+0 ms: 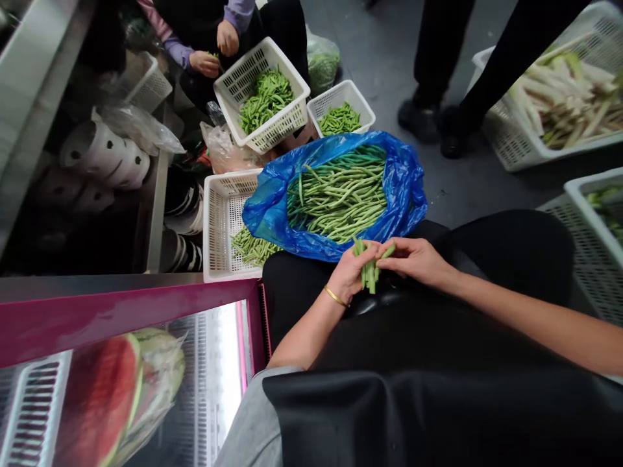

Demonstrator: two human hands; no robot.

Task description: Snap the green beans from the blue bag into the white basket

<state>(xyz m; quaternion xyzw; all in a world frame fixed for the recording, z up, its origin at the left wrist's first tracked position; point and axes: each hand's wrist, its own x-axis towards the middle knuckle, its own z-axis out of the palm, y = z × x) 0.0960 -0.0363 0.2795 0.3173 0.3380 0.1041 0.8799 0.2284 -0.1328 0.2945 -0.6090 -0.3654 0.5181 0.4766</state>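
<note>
Several cut pieces of green bean (370, 275) are bunched in my left hand (351, 269), which wears a gold bangle and is closed round them. Close beside it, my right hand (419, 261) pinches a short green bean piece (388, 251) between thumb and fingers. Just beyond both hands lies an open blue plastic bag (406, 188), filled with long green beans (341, 194). Left of the bag, a white basket (214, 227) holds shorter bean pieces (256, 248), partly covered by the bag and my knee.
Opposite, a person's hands (217, 52) work above a white basket (292, 120) of beans. A smaller basket (367, 117) stands beside it. Someone's legs (438, 65) stand at upper right, near a basket of pale stalks (574, 97). Lower left, cut watermelon (107, 395) lies in a magenta-framed case.
</note>
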